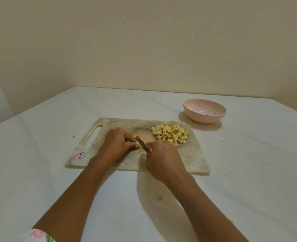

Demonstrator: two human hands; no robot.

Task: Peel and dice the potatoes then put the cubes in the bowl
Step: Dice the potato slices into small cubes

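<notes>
The left hand is curled. Its fingers and thumb are bent down onto a small potato piece, pinning it to the cutting board. Only a yellow sliver of the piece shows past the thumb tip. The right hand is clenched around the handle of a knife, and the fist hides the handle. The narrow blade slants away from this hand toward the left hand's fingertips and lies against the potato piece. The two hands sit close together, with the blade between them.

Beyond the right hand, a heap of potato cubes lies on the board, with a strip of bare board between it and the knuckles. Farther beyond that hand and to its right, the bowl stands upright on the desk, off the board, with dark specks inside.

To the left of the left hand are the board's handle slot and, nearer the person, a sticker. The board's near edge runs under both wrists. A broad stretch of white desk lies to the right of the right hand. A small scrap rests on the desk beside the right forearm. Beyond the bowl, the desk's far edge meets the wall.
</notes>
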